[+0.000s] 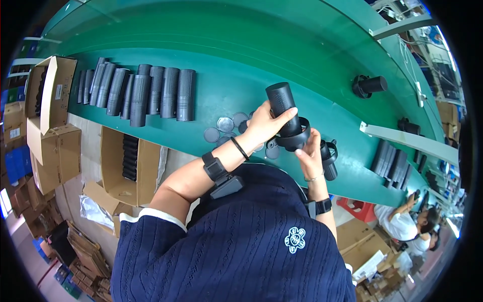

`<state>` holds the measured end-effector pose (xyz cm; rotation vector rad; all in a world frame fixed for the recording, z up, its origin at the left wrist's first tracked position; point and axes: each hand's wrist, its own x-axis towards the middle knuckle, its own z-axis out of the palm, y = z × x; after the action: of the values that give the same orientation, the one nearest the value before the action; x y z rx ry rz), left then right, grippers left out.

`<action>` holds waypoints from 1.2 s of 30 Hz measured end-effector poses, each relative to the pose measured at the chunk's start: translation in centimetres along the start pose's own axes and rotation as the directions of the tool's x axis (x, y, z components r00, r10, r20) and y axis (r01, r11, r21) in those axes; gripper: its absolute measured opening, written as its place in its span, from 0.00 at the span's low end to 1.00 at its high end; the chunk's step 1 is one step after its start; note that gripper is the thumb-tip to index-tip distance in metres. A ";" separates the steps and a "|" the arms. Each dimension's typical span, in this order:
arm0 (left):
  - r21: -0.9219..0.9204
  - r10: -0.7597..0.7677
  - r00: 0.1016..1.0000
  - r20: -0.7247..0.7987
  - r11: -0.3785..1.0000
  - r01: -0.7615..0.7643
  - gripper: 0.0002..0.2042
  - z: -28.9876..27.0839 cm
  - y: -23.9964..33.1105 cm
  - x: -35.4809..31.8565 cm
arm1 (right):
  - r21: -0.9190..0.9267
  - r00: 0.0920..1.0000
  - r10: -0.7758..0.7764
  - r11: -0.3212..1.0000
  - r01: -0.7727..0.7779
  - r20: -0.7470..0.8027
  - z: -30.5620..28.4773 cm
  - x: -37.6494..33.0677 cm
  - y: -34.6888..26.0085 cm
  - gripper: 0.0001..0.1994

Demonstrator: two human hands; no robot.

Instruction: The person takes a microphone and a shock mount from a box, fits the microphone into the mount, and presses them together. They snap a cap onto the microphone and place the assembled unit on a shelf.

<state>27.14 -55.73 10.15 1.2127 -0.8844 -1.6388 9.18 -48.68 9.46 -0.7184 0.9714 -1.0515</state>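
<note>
Navy knitted fabric of the person's top, nearest the lens, fills the lower middle of the frame, with a small white flower emblem on it. At the far left edge, open cardboard boxes are stacked, and just right of them another open carton holding dark tubes is seen below the bench edge. Along the upper left of the green workbench, a row of grey perforated cylinders is laid side by side, touching one another. Further right, near the middle, several round grey discs are scattered on the bench just beside the hands.

A black wrist device and a thin black band are worn on the left forearm. The left hand is wrapped around the lower part of an upright black cylinder, fingers closed on it. The cylinder is held above the bench at frame centre, passing through a black ring collar. That collar is gripped from below by the right hand, fingers curled against its rim. Just right of that hand, a second black assembly rests on the bench.

At the upper right, a finished black part lies alone, and more dark tubes are grouped at the right. Another person is seated at the lower right.
</note>
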 end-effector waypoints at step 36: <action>0.178 0.140 0.936 0.323 0.962 -0.206 0.27 -0.1 2.7 -1.1 | 0.719 0.853 0.333 0.463 -0.519 0.401 -1.4 0.9 2.2 0.27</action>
<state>27.97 -55.62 12.93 0.9942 -1.3514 -1.6454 8.87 -48.86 6.71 0.2132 0.3428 -0.8074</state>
